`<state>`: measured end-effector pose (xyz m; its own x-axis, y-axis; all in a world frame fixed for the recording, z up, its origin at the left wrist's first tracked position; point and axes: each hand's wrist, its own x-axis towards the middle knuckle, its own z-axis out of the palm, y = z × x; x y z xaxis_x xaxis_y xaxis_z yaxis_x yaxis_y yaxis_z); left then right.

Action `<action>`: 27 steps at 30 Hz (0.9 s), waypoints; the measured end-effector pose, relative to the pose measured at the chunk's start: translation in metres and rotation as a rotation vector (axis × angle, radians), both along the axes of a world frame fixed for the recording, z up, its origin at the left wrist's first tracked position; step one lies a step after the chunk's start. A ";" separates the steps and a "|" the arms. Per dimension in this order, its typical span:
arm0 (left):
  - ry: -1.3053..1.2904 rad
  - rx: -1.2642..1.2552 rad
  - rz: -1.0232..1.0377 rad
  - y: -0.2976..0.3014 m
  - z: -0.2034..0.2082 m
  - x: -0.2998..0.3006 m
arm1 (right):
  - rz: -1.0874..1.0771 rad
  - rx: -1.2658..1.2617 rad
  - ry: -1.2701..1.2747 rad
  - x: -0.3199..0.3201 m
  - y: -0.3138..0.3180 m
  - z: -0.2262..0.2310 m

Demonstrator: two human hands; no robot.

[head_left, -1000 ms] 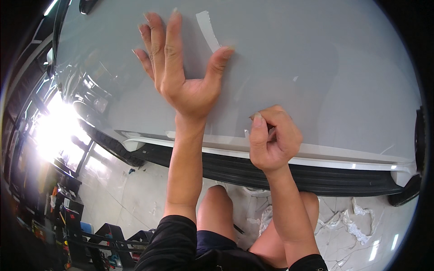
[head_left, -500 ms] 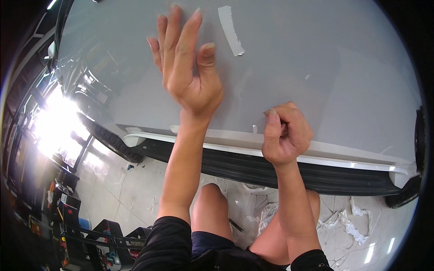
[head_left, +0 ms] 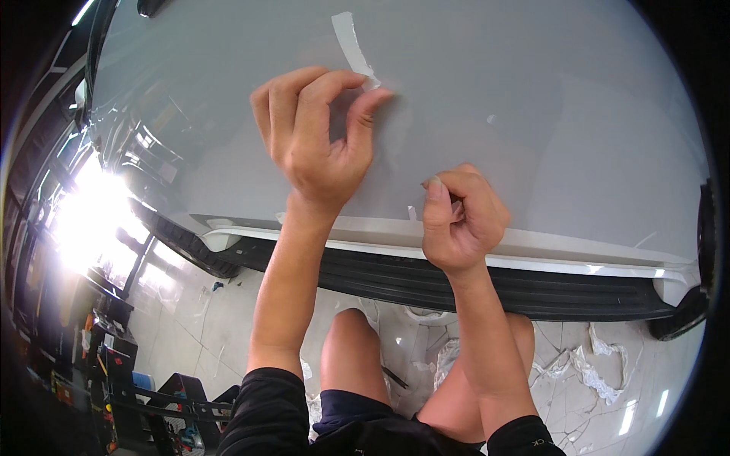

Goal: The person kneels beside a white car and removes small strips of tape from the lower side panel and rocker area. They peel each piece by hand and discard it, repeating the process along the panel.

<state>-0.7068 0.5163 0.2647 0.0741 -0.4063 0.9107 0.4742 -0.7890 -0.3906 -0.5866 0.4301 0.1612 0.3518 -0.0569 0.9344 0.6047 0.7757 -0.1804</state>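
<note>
A glossy grey vehicle side panel (head_left: 456,45) fills the upper view. A short white strip of tape (head_left: 348,38) is stuck on it, with a torn lower end. My left hand (head_left: 315,133) is at that end, its fingers bent and its thumb and index tip apart on either side of the strip's tip. Lower and to the right, my right hand (head_left: 468,220) is closed in a pinch close to the panel, thumb against curled index finger. Whatever it may hold is too small to make out. A tiny white scrap (head_left: 412,213) clings to the panel beside it.
A black ribbed side step (head_left: 563,292) runs below the panel, between it and my knees. Crumpled white strips (head_left: 601,372) lie on the tiled floor. At lower left stands a black tool cart (head_left: 179,403) with trays. Wheels show at both sides.
My left hand has come down from its spread pose and curled its fingers toward the strip's lower end. My right hand stays pinched. The whole view has shifted slightly.
</note>
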 end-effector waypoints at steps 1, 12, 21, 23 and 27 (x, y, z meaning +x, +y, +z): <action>-0.007 0.011 0.009 0.001 0.000 0.000 | 0.001 -0.002 0.000 0.000 -0.001 0.001; 0.049 -0.067 0.003 -0.005 -0.006 -0.002 | 0.060 0.007 0.023 0.000 0.001 0.000; 0.040 -0.186 0.046 -0.014 -0.004 -0.001 | 0.071 0.015 0.032 -0.001 0.002 0.000; 0.031 -0.193 0.051 -0.014 -0.004 0.001 | 0.075 0.020 0.035 -0.001 0.002 0.000; 0.016 -0.186 0.040 -0.013 -0.004 0.006 | 0.061 0.015 0.026 0.001 0.003 -0.001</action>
<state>-0.7008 0.5031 0.2609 0.1021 -0.2272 0.9685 0.5015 -0.8291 -0.2473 -0.5860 0.4330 0.1602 0.3796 -0.0484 0.9239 0.5513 0.8138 -0.1838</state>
